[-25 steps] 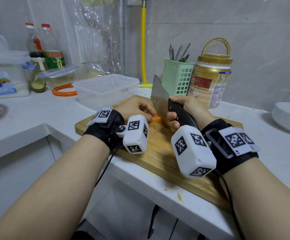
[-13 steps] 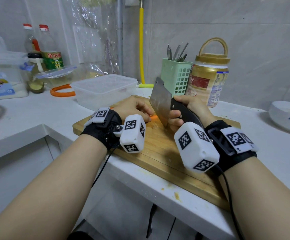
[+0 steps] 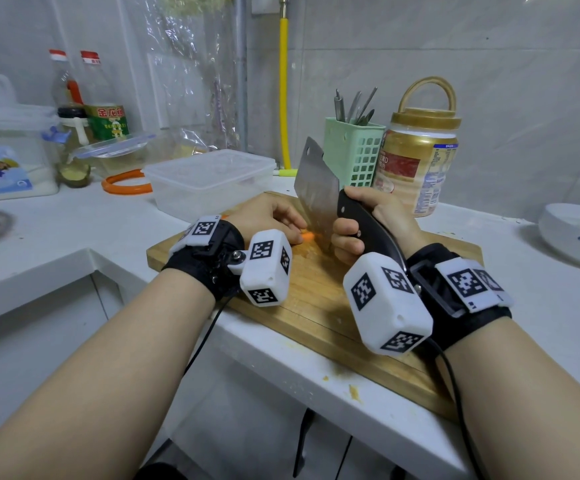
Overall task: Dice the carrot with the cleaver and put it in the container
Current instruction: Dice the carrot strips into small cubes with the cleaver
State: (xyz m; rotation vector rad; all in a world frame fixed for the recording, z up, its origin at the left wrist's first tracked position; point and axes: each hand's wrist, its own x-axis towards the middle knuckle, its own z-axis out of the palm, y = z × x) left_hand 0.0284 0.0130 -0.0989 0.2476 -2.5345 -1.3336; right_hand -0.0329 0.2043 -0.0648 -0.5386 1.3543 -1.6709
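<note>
The right hand (image 3: pixel 368 220) is gripping the cleaver (image 3: pixel 316 188) by its black handle while the left hand (image 3: pixel 268 216) is curling over the carrot (image 3: pixel 307 236) on the cutting board (image 3: pixel 316 306), a stiff, roll-prone piece probably best pinned behind the blade.

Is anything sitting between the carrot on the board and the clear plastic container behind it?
Nothing visible. The orange carrot piece lies on the wooden cutting board, under the left hand; the clear rectangular plastic container stands right behind the board's far edge. Only that hand lies between them.
</note>
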